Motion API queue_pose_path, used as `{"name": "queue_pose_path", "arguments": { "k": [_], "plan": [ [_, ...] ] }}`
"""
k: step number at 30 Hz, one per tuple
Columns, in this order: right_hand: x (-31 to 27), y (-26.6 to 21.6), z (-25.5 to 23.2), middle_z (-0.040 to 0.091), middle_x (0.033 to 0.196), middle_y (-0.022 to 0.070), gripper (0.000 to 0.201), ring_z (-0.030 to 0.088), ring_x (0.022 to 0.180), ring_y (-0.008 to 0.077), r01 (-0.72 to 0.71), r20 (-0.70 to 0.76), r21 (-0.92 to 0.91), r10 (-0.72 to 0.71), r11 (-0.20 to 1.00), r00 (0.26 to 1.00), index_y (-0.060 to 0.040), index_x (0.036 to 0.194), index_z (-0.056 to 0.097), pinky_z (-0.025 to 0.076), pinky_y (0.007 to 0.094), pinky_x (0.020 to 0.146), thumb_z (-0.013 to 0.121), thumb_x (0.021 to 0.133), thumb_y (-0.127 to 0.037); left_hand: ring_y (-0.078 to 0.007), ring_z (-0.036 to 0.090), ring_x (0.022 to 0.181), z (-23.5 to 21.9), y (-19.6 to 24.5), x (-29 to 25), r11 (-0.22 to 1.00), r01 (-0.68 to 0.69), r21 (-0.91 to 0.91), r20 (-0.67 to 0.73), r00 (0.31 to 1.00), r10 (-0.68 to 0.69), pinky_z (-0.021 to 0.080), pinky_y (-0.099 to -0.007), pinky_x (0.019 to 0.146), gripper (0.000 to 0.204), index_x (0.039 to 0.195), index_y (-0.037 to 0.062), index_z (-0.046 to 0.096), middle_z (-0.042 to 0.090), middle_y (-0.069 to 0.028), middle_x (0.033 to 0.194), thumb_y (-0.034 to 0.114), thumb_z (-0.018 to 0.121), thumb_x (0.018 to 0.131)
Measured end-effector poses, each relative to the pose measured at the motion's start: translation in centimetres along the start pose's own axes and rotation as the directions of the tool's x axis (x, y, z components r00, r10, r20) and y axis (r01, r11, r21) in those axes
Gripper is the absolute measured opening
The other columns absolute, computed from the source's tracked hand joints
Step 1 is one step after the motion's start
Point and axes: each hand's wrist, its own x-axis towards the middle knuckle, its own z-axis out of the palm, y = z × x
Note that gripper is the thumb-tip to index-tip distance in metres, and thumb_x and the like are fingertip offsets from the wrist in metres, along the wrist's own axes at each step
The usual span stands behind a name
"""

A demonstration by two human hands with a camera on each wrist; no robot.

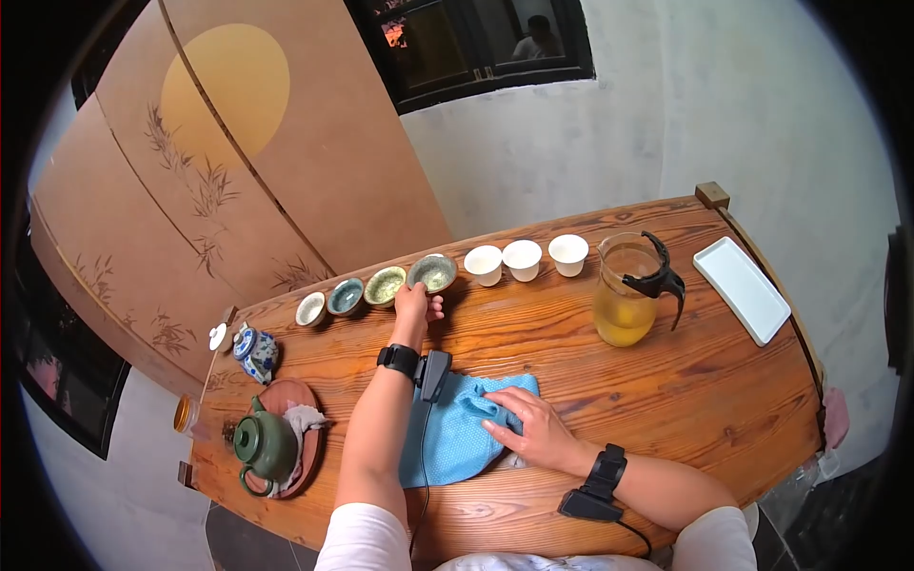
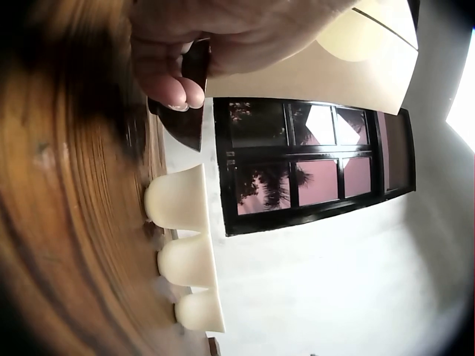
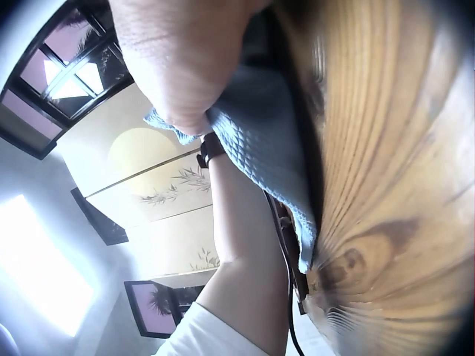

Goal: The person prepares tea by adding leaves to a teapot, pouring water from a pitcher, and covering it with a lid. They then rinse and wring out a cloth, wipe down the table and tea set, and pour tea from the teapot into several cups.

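My left hand (image 1: 415, 310) grips the near edge of a grey tea cup (image 1: 434, 270) at the right end of a row of glazed cups. Seen from the left wrist, the fingers pinch that cup's dark wall (image 2: 182, 130). Beside it stand a yellow-green cup (image 1: 386, 285), a teal cup (image 1: 346, 297) and a pale cup (image 1: 311, 309). My right hand (image 1: 538, 433) holds a bunched part of a light blue cloth (image 1: 447, 447) near the table's front. In the right wrist view the cloth (image 3: 260, 141) hangs in folds under the hand.
Three white cups (image 1: 522, 259) stand right of the grey one. A glass pitcher (image 1: 624, 305) of yellow liquid and a white tray (image 1: 743, 288) are farther right. On the left are a green teapot (image 1: 267, 447) on a round tray (image 1: 309, 457) and a blue-and-white pot (image 1: 255, 354).
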Motion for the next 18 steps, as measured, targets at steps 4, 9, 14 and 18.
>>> {"name": "queue_pose_path", "arguments": {
  "k": [4, 9, 14, 18],
  "plan": [
    [-0.1, 0.6, 0.0, 0.057, 0.092, 0.0160, 0.035, 0.054, 0.085, 0.0320, -0.027, 0.092, -0.018, 0.028, 0.999, 0.995, 0.0013, 0.105, 0.052, 0.043, 0.0375, 0.075, 0.056, 0.082, -0.024, -0.0176, 0.051, 0.047, 0.6, -0.5, 0.9, 1.000, -0.014, -0.018, -0.021, 1.000, 0.014, 0.049, -0.0324, 0.041, 0.013, 0.090, -0.0007, 0.039, 0.055, -0.0141, 0.068, 0.011, 0.038, 0.084],
    [0.0, 0.8, -0.1, 0.058, 0.092, 0.0169, 0.034, 0.054, 0.088, 0.0314, -0.037, 0.181, -0.039, 0.043, 0.999, 0.983, 0.0006, 0.105, 0.053, 0.042, 0.0369, 0.078, 0.054, 0.083, -0.025, -0.0181, 0.052, 0.050, 1.0, -0.9, 2.0, 0.996, -0.015, -0.089, -0.035, 0.999, 0.012, 0.050, -0.0320, 0.043, 0.022, 0.099, -0.0048, 0.040, 0.055, -0.0145, 0.069, 0.011, 0.038, 0.084],
    [-0.1, 1.0, 0.0, 0.058, 0.093, 0.0171, 0.034, 0.054, 0.088, 0.0312, -0.057, 0.162, -0.016, 0.059, 0.998, 0.985, 0.0000, 0.106, 0.053, 0.042, 0.0368, 0.079, 0.053, 0.083, -0.025, -0.0184, 0.054, 0.053, 1.5, -1.7, 3.1, 0.984, 0.008, -0.178, -0.040, 0.999, -0.016, 0.052, -0.0314, 0.048, 0.025, 0.102, -0.0041, 0.040, 0.058, -0.0192, 0.078, 0.016, 0.041, 0.087],
    [-0.2, 1.0, 0.0, 0.058, 0.094, 0.0175, 0.034, 0.054, 0.089, 0.0318, -0.069, 0.146, 0.002, 0.068, 0.998, 0.987, 0.0002, 0.106, 0.053, 0.042, 0.0371, 0.079, 0.053, 0.083, -0.025, -0.0184, 0.055, 0.058, 1.0, -2.2, 0.9, 0.926, 0.077, -0.369, 0.185, 0.983, -0.007, 0.053, -0.0286, 0.052, 0.036, 0.106, -0.0016, 0.038, 0.058, -0.0259, 0.092, 0.029, 0.047, 0.088]
  ]
}}
